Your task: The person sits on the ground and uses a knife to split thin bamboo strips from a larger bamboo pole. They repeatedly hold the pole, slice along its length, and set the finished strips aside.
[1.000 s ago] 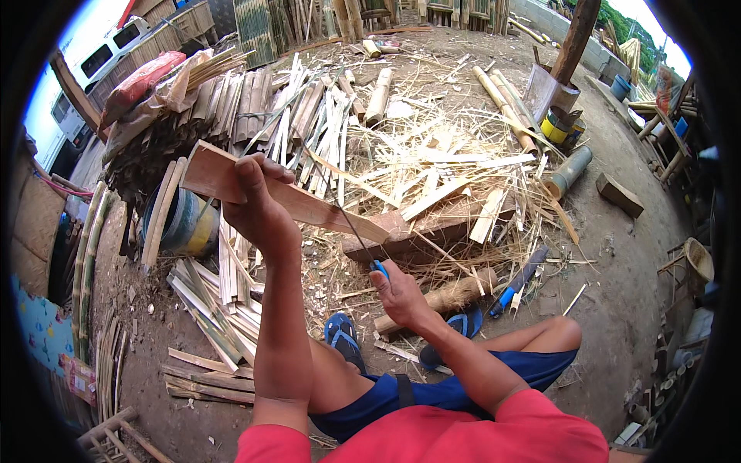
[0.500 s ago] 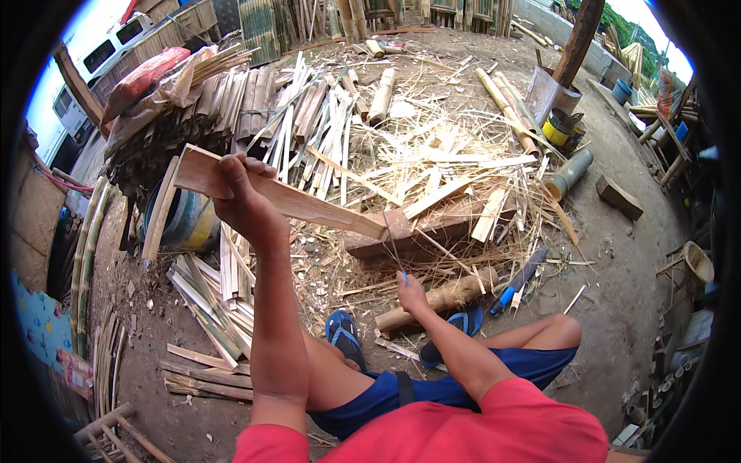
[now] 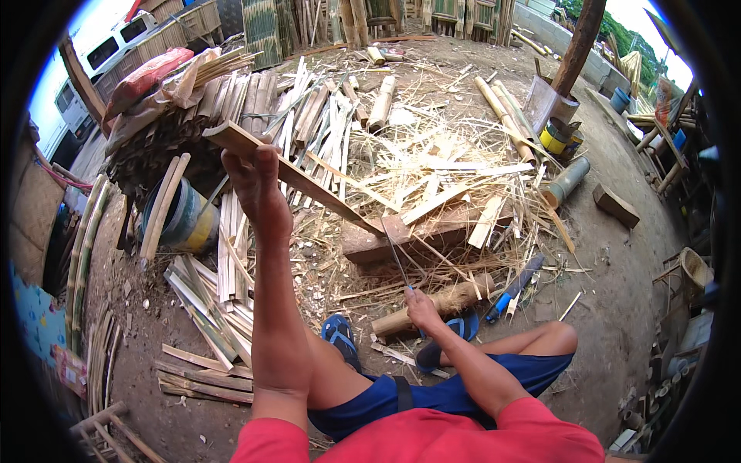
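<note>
Raised at left centre, a long bamboo slat [image 3: 309,181] slopes down to a wood block [image 3: 401,235]; the left hand [image 3: 255,181] grips its upper end, the sensible hold, since it looks stiff, light and splintery. Nearer, the right hand [image 3: 423,309] is closed on a thin blade [image 3: 397,262]. Far right stands a yellow tin [image 3: 554,139]; a red sack [image 3: 150,73] lies far left.

Knife handle [image 3: 414,297] hidden in fist.
</note>
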### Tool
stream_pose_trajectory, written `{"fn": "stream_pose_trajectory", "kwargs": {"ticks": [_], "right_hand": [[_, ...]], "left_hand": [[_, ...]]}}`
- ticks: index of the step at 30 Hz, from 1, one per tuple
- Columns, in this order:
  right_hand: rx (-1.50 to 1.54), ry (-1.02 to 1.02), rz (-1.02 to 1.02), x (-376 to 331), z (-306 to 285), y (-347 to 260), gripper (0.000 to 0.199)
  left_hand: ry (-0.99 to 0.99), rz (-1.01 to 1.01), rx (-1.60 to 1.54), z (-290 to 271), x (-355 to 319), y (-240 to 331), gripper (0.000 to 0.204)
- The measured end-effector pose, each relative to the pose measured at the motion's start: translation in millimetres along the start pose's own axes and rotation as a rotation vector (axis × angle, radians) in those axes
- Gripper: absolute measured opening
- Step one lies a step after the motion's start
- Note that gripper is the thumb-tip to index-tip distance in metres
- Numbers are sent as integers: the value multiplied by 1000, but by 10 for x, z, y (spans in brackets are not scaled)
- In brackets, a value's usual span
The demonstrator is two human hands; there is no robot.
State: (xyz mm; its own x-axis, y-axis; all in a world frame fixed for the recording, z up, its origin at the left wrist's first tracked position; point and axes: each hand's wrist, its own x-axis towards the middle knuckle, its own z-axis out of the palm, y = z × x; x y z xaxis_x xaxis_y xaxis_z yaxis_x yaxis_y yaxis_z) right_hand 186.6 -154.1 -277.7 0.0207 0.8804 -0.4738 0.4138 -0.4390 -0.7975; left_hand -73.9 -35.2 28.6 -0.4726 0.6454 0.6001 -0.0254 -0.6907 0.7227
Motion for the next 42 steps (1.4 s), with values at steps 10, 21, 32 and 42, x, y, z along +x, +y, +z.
{"fn": "stream_pose_trajectory", "kwargs": {"ticks": [10,21,32,42], "right_hand": [[162,-72,-528,-772,-194,-1976,44],[-96,84,-389,-121,-109,-1453,46],[-115,32,36,504,-155,-293,55],[-59,-9,-532,-499,-325,-1467,42]], "left_hand": [[68,126,112,202,-112,-43,48],[140,210,132,168,-74,-130,43],[45,32,34,130,-58,-339,32],[-213,53,-256,219,-85,-328,34]]}}
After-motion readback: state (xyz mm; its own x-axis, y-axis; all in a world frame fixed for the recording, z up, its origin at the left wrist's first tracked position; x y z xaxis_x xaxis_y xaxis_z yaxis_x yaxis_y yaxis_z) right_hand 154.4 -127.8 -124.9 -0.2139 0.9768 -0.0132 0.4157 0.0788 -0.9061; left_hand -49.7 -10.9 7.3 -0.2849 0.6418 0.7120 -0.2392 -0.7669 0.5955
